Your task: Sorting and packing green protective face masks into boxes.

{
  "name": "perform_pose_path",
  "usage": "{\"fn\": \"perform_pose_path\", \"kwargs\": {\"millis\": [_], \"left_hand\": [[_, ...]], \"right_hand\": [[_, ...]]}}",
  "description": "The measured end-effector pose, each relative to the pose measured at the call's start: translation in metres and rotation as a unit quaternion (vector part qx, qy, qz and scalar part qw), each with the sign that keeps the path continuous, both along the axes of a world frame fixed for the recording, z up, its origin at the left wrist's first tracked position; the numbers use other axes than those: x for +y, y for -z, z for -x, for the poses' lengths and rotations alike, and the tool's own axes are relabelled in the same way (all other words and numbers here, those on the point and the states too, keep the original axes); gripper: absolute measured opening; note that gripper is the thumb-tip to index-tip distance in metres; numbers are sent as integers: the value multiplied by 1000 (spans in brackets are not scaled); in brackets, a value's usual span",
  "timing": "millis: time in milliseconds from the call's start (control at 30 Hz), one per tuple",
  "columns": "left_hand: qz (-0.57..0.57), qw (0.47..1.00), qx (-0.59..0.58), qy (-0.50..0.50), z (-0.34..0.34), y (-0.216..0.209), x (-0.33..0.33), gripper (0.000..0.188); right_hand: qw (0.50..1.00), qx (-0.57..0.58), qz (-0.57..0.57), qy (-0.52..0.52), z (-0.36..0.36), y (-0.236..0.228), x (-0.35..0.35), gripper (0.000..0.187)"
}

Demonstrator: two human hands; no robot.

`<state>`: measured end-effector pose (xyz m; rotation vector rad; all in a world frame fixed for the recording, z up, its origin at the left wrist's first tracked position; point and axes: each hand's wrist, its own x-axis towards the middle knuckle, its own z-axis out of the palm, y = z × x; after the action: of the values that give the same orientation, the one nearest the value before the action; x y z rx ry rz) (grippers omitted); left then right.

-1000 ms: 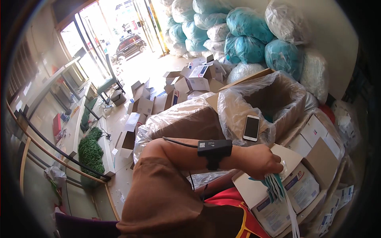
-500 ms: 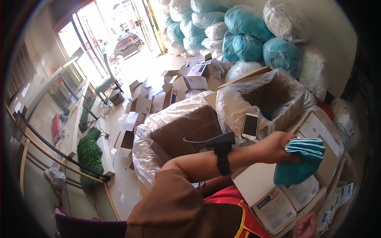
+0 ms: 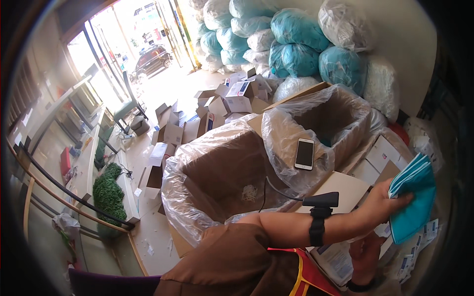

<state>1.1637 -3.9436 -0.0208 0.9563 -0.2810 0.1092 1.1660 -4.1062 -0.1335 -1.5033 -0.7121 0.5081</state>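
Observation:
My left hand [image 3: 373, 209] is closed around a stack of teal face masks [image 3: 414, 200] with pale layers showing at the edge. It holds the stack up at the right, above an open carton [image 3: 340, 185]. Under the left wrist is my right hand [image 3: 365, 249], in shadow and partly covered by the left arm, so its fingers do not show clearly. Small white boxes with blue labels [image 3: 333, 261] lie in the carton beneath both hands. A black device on a strap [image 3: 320, 217] sits on my left forearm.
Two large plastic-lined cartons stand nearby; the nearer carton [image 3: 222, 167] has a small tangle of white strands [image 3: 250, 193] inside. A phone [image 3: 304, 154] lies on the farther carton's liner [image 3: 281, 133]. Opened small boxes [image 3: 197, 128] cover the floor, and stuffed bags [image 3: 296, 54] are piled behind.
My left hand has moved right with the masks, turning the stack more upright. My right hand has risen from the lower edge to beneath the left wrist. The view has shifted slightly.

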Motion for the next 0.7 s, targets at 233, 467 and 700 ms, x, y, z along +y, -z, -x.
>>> {"fn": "perform_pose_path", "kwargs": {"millis": [233, 467, 700], "left_hand": [[10, 998, 44, -43, -6, 8, 15, 33], [67, 992, 6, 106, 1, -12, 62, 33], [-491, 807, -310, 110, 27, -2, 72, 37]], "right_hand": [[985, -9, 170, -37, 38, -62, 16, 31], [977, 188, -4, 98, 34, -25, -30, 31], [928, 268, -65, 249, 20, -19, -52, 41]]}}
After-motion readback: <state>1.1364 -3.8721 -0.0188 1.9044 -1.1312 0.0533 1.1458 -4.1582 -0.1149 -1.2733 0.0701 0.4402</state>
